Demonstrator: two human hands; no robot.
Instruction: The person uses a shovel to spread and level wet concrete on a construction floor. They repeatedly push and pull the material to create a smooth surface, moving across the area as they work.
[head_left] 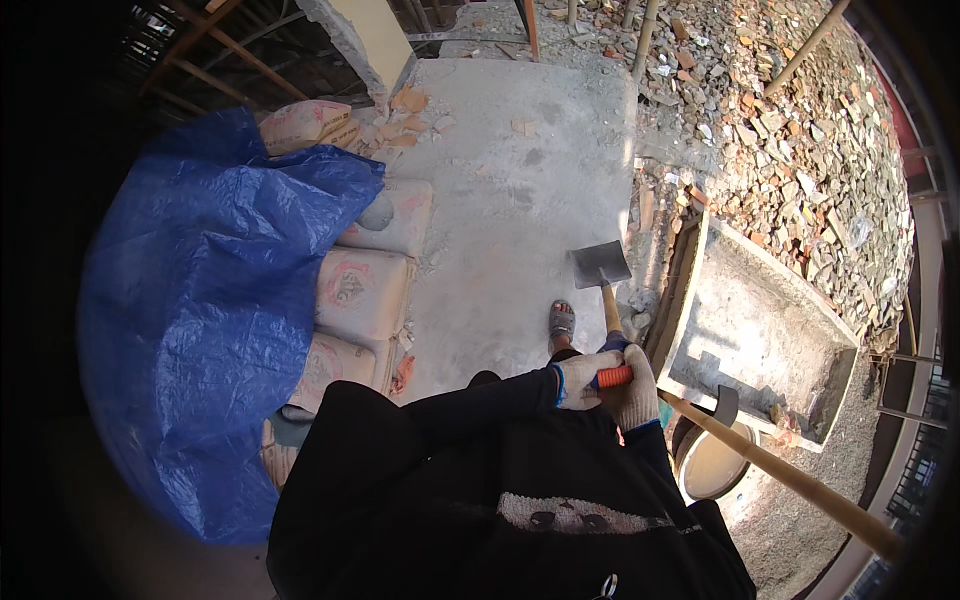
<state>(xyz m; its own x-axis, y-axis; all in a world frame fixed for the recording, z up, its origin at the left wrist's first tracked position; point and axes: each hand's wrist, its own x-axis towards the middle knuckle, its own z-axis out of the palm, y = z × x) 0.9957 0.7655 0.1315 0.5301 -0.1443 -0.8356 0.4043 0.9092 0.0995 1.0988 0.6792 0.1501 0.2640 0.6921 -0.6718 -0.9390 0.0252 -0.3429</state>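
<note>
A shovel stands in front of me, its dark square blade (600,264) resting on the concrete and its wooden shaft (611,308) rising toward me. White knit gloves with blue cuffs cover both hands. My left hand (579,381) is closed at the shovel's orange grip (615,376). Against it, my right hand (636,388) is wrapped around the same handle end, beside a blue part of the handle. The gloves hide some of the grip. My sandalled foot (562,322) is just left of the shaft.
Cement bags (362,293) lie stacked at left under a blue tarp (215,300). At right are a mortar trough (770,310), a round bucket (718,470) and a slanting bamboo pole (790,475). Broken rubble (790,150) spreads beyond the concrete slab (500,210). A broken wall edge (370,45) stands far left.
</note>
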